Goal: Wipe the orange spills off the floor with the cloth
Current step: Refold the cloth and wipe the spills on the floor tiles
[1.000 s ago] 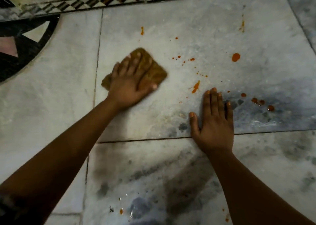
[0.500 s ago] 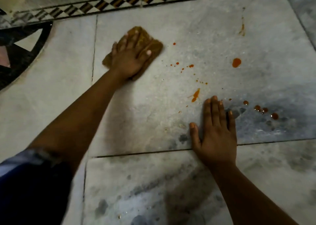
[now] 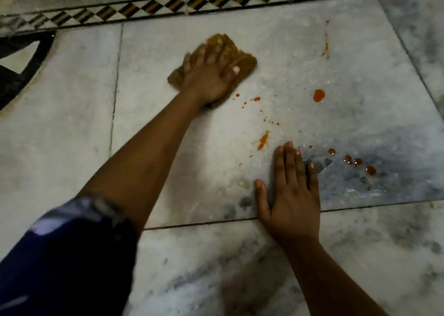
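My left hand point(image 3: 209, 75) presses flat on a brown folded cloth point(image 3: 245, 62) on the grey marble floor point(image 3: 360, 128), fingers spread over it. Orange spills lie to its right: small drops point(image 3: 256, 98) just beside the cloth, a round blob point(image 3: 318, 95), a streak point(image 3: 263, 140), a thin smear point(image 3: 326, 46) at the far right and dark red drops point(image 3: 371, 170). My right hand point(image 3: 292, 195) rests palm down on the floor, fingers together, just right of the streak and left of the dark drops.
A black, brown and white patterned border strip point(image 3: 168, 5) runs along the far edge. A dark inlay point(image 3: 21, 70) curves at the left. A tile joint point(image 3: 204, 222) crosses under my right palm. A dark blue sleeve point(image 3: 72, 255) covers my left upper arm.
My left hand slid the cloth away from me towards the border, then rightwards towards the small drops. The orange spot near the border is gone. My right hand stayed planted.
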